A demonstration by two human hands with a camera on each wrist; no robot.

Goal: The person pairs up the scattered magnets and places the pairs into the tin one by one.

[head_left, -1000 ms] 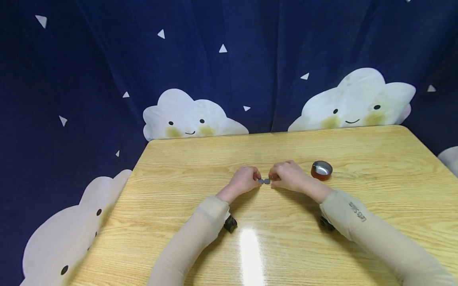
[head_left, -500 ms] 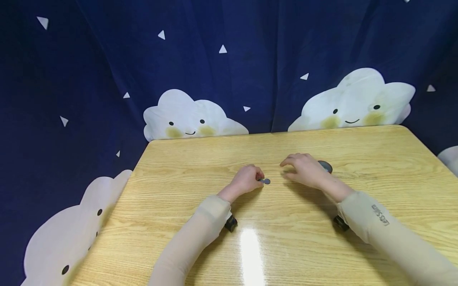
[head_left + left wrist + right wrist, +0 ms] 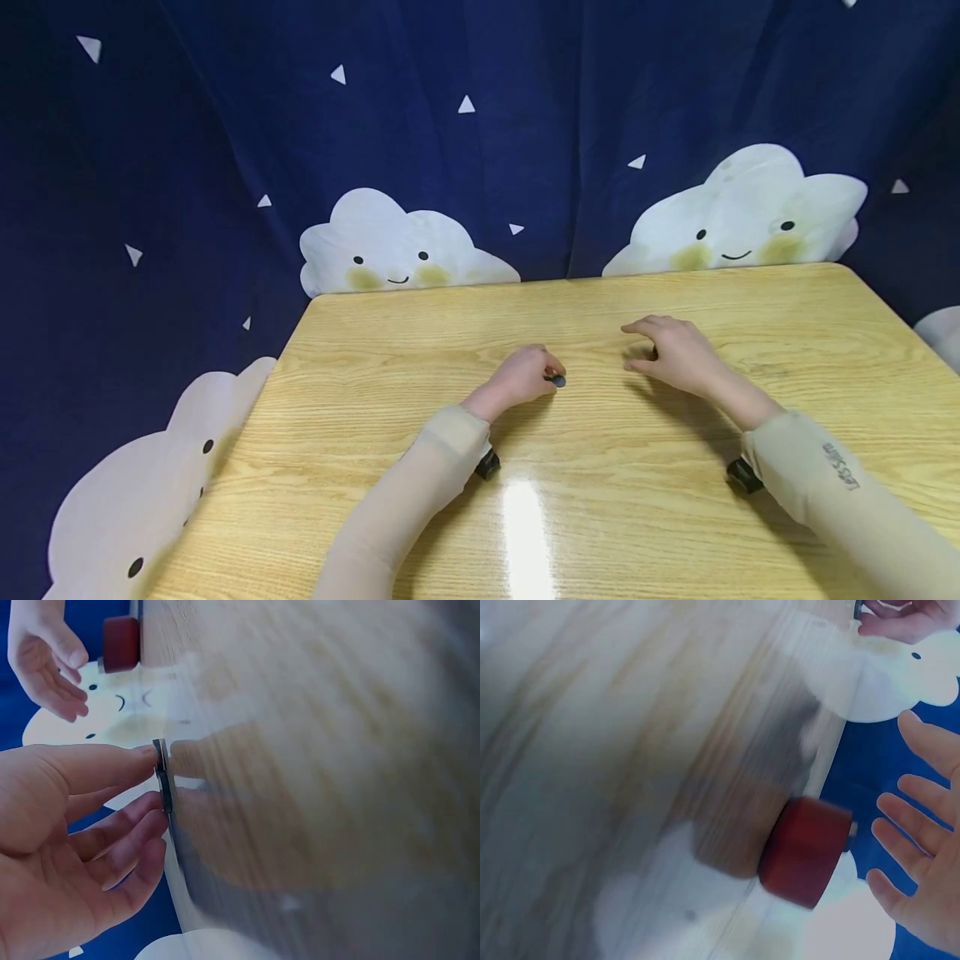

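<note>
Beige sleeve point(image 3: 840, 483) reads "Let's Slim"; left hand point(image 3: 517, 379) pinches discs point(image 3: 558, 381), right hand point(image 3: 678, 354) spread.

We count two hands, the left hand point(image 3: 517, 379) and the right hand point(image 3: 675, 354), one small dark disc point(image 3: 558, 381) at the left fingertips, one red round tin point(image 3: 804, 851), one wooden table point(image 3: 600, 517), and two black wrist cameras point(image 3: 487, 464)

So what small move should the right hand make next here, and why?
Probably close its fingers round the small red round tin. The right hand hovers open right beside it, empty, while the left hand pinches thin dark discs against the wooden table.
</note>
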